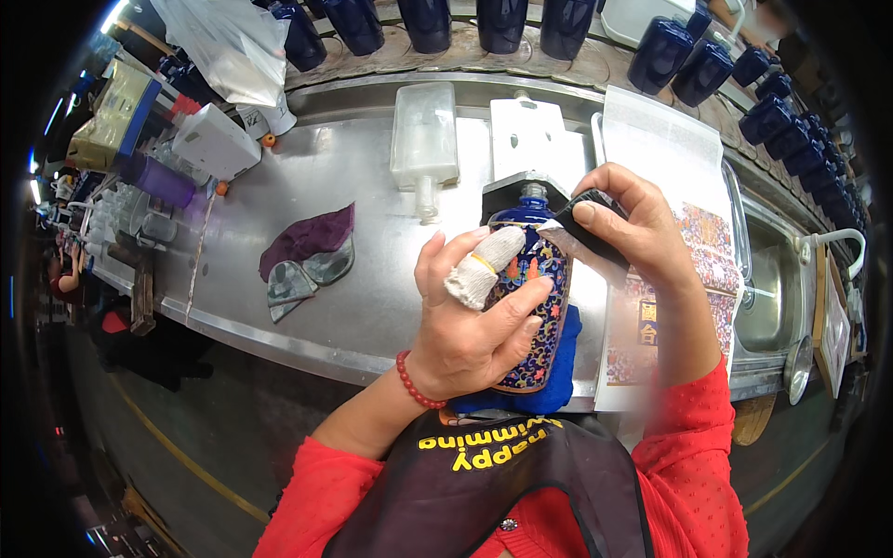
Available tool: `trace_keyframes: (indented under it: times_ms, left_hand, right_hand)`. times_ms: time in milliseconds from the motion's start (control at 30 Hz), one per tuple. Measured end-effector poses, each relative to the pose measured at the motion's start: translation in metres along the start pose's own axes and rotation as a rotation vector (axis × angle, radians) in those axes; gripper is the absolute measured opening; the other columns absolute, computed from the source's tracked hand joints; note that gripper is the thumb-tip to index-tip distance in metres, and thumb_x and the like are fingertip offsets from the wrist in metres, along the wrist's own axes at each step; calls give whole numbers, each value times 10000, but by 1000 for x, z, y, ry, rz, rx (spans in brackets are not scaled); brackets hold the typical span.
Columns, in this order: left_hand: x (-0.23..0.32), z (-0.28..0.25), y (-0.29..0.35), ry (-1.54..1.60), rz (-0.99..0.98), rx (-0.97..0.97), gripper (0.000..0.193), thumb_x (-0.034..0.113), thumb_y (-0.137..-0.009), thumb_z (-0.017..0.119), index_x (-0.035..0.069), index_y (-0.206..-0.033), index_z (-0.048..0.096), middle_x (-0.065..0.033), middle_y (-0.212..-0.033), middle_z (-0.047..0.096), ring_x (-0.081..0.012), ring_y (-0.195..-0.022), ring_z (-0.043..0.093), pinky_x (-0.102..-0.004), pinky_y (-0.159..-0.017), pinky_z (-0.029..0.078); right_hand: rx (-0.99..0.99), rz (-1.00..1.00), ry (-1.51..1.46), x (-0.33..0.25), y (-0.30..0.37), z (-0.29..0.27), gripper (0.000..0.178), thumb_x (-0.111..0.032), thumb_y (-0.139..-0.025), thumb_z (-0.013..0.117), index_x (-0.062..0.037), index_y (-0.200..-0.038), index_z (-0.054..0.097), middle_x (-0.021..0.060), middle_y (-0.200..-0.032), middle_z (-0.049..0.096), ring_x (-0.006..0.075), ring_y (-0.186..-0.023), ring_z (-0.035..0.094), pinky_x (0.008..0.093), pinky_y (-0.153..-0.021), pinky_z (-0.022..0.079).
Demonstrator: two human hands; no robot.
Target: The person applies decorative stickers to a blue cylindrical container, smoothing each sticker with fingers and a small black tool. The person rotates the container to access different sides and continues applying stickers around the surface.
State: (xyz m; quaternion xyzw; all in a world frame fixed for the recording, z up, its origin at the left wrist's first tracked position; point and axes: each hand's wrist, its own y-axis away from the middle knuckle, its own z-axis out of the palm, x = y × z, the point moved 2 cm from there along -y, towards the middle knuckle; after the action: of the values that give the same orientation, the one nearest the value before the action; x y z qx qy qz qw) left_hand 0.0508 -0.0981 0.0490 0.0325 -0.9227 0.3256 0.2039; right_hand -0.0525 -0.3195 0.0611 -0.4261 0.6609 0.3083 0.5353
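A dark blue bottle (544,344) with a colourful floral pattern leans in front of me, its neck pointing away. Beneath it lies a blue cloth (564,367). My left hand (465,344) grips the bottle's left side, thumb across its front. One of that hand's fingers wears a white cloth cover (490,265) with a yellow band. Pinched in my right hand (642,223) is a black scraper (606,240) with a flat pale edge, held at the bottle's right shoulder. Whether the edge touches the surface I cannot tell. Behind the neck stands a black angled piece (507,195).
Patterned printed sheets (707,237) lie right, beside a sink (763,312) with a tap (845,244). A clear rectangular bottle (423,135) and white container (549,139) stand behind. Purple-grey cloth (312,240) lies left. Several dark blue bottles (502,23) line the far track.
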Motion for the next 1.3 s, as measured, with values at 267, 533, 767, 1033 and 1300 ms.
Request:
trace_keyframes:
  times_ms: [267,533,767,1033,1300]
  left_hand:
    - [-7,3,-8,-72,-40,1,403,392,-958,653,141,-1261,741,-210,-1357,612,-415,-1320,428,-528,-1184,195]
    - [-17,4,-14,18,-78,99,366,268,-927,687,59,-1225,719,-223,-1326,612,-408,-1291,448,-509,-1133,296]
    - [-27,5,-42,108,-101,69,309,108,-843,651,51,-1140,710,-249,-1324,601,-429,-1290,468,-496,-1126,304]
    - [-18,5,-49,41,-71,32,302,98,-801,657,40,-1096,681,-279,-1338,581,-447,-1297,468,-501,-1141,288]
    - [-27,14,-53,213,-116,12,273,92,-779,639,54,-1048,622,-270,-1340,525,-443,-1312,417,-548,-1111,273]
  right_hand:
    - [51,39,-42,-1,6,-5,235,-205,-924,742,-21,-1037,651,5,-937,658,60,-857,588,217,-769,482]
    - [107,28,-41,0,13,-9,256,-236,-924,739,-22,-1034,649,11,-949,653,67,-875,584,216,-784,474]
    - [97,0,-63,-4,10,-8,212,-191,-931,747,-33,-1048,669,-6,-927,665,56,-851,590,215,-757,476]
    - [72,58,-21,-5,10,-8,231,-201,-934,733,-26,-1061,652,0,-949,655,54,-861,586,206,-760,480]
    - [63,7,-23,-5,9,-9,230,-203,-933,731,-23,-1053,655,-3,-938,649,51,-851,581,206,-754,476]
